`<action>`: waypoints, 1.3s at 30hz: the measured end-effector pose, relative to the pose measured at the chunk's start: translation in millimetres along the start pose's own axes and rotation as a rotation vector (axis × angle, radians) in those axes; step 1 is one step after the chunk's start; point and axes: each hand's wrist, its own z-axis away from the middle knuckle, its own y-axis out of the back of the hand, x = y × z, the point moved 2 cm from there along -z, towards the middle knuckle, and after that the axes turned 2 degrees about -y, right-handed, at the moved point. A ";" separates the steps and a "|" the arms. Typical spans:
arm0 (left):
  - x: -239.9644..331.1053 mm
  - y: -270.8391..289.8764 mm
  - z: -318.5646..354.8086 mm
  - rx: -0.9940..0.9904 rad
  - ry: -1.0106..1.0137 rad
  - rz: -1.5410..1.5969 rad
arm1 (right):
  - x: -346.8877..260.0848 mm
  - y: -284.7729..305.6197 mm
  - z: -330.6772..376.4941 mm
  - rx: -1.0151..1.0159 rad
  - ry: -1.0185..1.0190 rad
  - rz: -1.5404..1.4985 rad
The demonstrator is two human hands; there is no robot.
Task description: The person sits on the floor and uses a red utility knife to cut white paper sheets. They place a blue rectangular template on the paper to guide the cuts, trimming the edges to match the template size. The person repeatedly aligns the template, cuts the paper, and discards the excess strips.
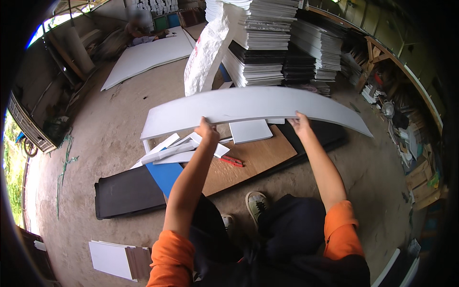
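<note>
You held a long, narrow white board (253, 103) straight ahead at twelve o'clock, lifted clear of the floor and lying crosswise to you. Its left end reached toward half past ten, its right toward half past one. The broad, smooth face showed plain, and a thin edge ran along the side nearest you, where you gripped it. Whether its curve was real couldn't be told.

Smooth matt panel (253, 104), faintly glossy board (263, 158)
The white panel looks like plastic, the brown board like wood; the sack (209, 57) is crinkled, shiny plastic, the sleeves (172, 256) matt cloth, the floor (126, 191) rough and concrete-like.
</note>
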 end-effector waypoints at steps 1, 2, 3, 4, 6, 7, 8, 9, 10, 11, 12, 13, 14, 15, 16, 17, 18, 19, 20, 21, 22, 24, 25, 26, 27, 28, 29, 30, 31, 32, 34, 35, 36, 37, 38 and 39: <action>-14.6 0.7 12.5 -0.005 -0.005 -0.053 | 11.0 -3.1 6.4 0.015 -0.027 0.034; -30.1 3.1 28.6 -0.003 -0.008 -0.107 | 18.7 -3.6 13.4 0.075 -0.065 0.061; -48.8 -0.9 49.0 -0.016 0.064 -0.113 | 14.0 10.4 7.2 0.086 -0.080 0.101; -61.5 -0.8 62.7 -0.025 0.122 -0.122 | 14.5 18.1 3.1 0.089 -0.106 0.135; -70.0 12.6 76.6 -0.086 0.168 -0.227 | 27.8 37.4 10.5 0.158 -0.255 0.301; -74.8 14.0 81.8 -0.114 0.184 -0.280 | 31.5 48.0 7.8 0.109 -0.259 0.349; -79.6 14.2 86.7 -0.144 0.201 -0.332 | 34.0 58.9 5.6 0.099 -0.287 0.381; -78.9 15.3 94.0 -0.178 0.217 -0.304 | 41.9 59.9 12.2 0.082 -0.261 0.421; -77.3 17.8 92.5 -0.178 0.249 -0.284 | 51.8 52.2 20.9 0.054 -0.239 0.455; -75.5 19.1 90.5 -0.177 0.280 -0.262 | 58.8 43.7 27.9 0.078 -0.219 0.453; -72.2 26.5 87.3 -0.165 0.305 -0.246 | 66.1 33.5 39.7 0.078 -0.244 0.427; -69.6 29.8 90.8 -0.156 0.299 -0.258 | 65.7 23.6 51.8 0.080 -0.265 0.406; -68.2 32.6 94.9 -0.146 0.291 -0.270 | 69.3 17.2 58.3 0.082 -0.287 0.385; -72.4 24.1 105.6 -0.163 0.310 -0.260 | 59.2 31.4 43.3 0.079 -0.220 0.448; -70.9 23.4 102.1 -0.151 0.326 -0.213 | 52.6 30.8 37.0 0.113 -0.189 0.444; -67.2 23.0 96.5 -0.140 0.342 -0.166 | 44.7 31.7 32.1 0.097 -0.162 0.451; -62.7 25.9 88.9 -0.122 0.356 -0.124 | 42.4 31.4 29.4 0.082 -0.143 0.457; -51.1 31.9 77.7 -0.108 0.196 -0.209 | 43.9 24.2 37.0 0.177 -0.097 0.455; -38.6 38.0 65.7 -0.069 0.089 -0.226 | 42.9 17.3 44.4 0.272 -0.051 0.453; -28.1 40.6 59.8 -0.035 -0.015 -0.189 | 36.0 18.6 44.4 0.227 -0.043 0.531; -11.3 51.1 32.0 0.012 -0.034 -0.146 | 33.4 10.4 45.6 0.209 -0.044 0.507; 9.7 61.6 17.4 0.165 -0.148 -0.182 | 25.8 13.3 44.1 0.231 0.007 0.548; 24.4 66.5 12.2 0.260 -0.183 -0.255 | 23.9 16.2 42.8 0.242 0.009 0.541; 33.5 71.8 10.7 0.265 -0.212 -0.189 | 22.9 19.9 42.6 0.252 0.010 0.534; 46.2 77.7 8.2 0.141 -0.206 -0.251 | 24.4 20.9 43.2 0.257 0.005 0.524; 54.9 80.3 6.1 0.016 -0.200 -0.313 | 24.6 22.1 43.5 0.268 -0.010 0.518; 57.4 81.5 4.0 0.061 -0.182 -0.357 | 23.7 23.7 43.7 0.280 -0.024 0.512; 63.9 82.4 5.6 0.111 -0.166 -0.405 | 25.0 22.2 46.1 0.290 -0.045 0.507; 69.0 84.1 6.0 0.161 -0.148 -0.452 | 24.7 17.6 49.7 0.305 -0.074 0.468; 74.9 88.7 -0.9 0.215 -0.120 -0.339 | 28.3 18.9 47.9 0.323 -0.068 0.493; 97.0 96.7 -11.4 0.064 -0.051 -0.373 | 21.5 23.1 42.2 0.360 -0.035 0.547; 105.3 105.8 -24.2 -0.097 -0.015 -0.511 | 19.9 28.1 43.4 0.352 -0.024 0.606; 103.4 106.1 -22.8 -0.182 -0.020 -0.776 | 12.4 36.7 40.0 0.364 0.003 0.662; 101.4 109.1 -29.7 -0.179 0.097 -0.806 | 7.8 42.2 35.5 0.366 0.025 0.705; 95.5 111.5 -36.2 -0.176 0.217 -0.836 | 3.8 46.9 29.9 0.372 0.049 0.748; 82.1 114.7 -37.7 -0.182 0.304 -0.923 | 3.5 48.0 29.9 0.417 0.060 0.789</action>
